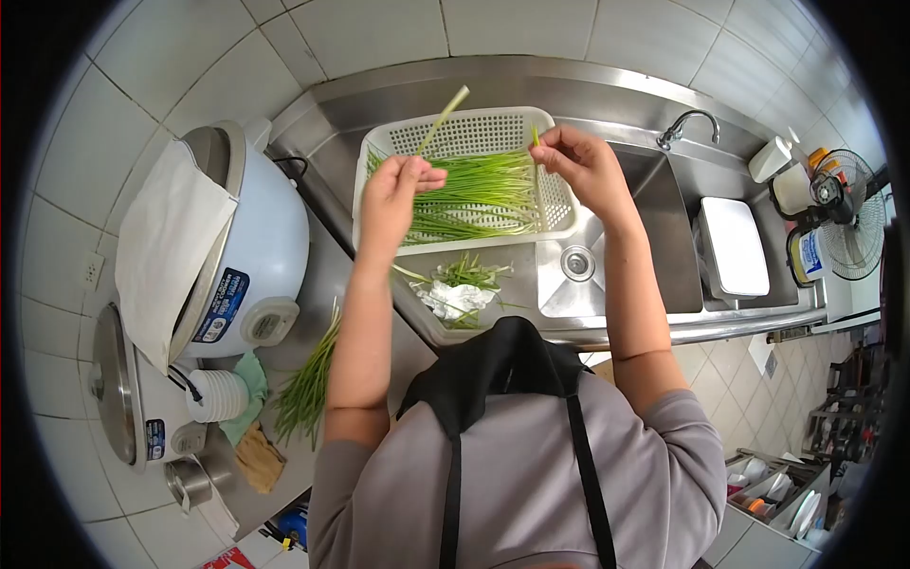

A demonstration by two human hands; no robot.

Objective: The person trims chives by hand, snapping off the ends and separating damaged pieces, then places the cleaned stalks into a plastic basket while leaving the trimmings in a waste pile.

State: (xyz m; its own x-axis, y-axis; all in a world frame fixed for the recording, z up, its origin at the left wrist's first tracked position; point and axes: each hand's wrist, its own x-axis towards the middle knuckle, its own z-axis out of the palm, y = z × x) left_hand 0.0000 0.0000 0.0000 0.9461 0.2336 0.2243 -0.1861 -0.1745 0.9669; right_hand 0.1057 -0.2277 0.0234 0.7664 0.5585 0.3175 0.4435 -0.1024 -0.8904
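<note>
My left hand (391,197) is closed on a pale green chive stalk (444,121) that slants up to the right. My right hand (580,169) pinches a short green piece (535,138), apart from the left hand. Both hands are over a white perforated plastic basket (377,244) on the steel counter. Long green chives (479,190) lie sideways in the basket. In front of it is a small pile of green trimmings (471,270) with a crumpled white plastic bag (460,299). Another bunch of chives (310,384) lies left of my left forearm.
A steel sink (654,247) with a faucet (689,125) is on the right, with a rectangular metal container (733,248) in its far basin. Two large cookers (256,237) stand at left, beside stacked white cups (218,395) and cloths (258,457). A fan (846,213) is far right.
</note>
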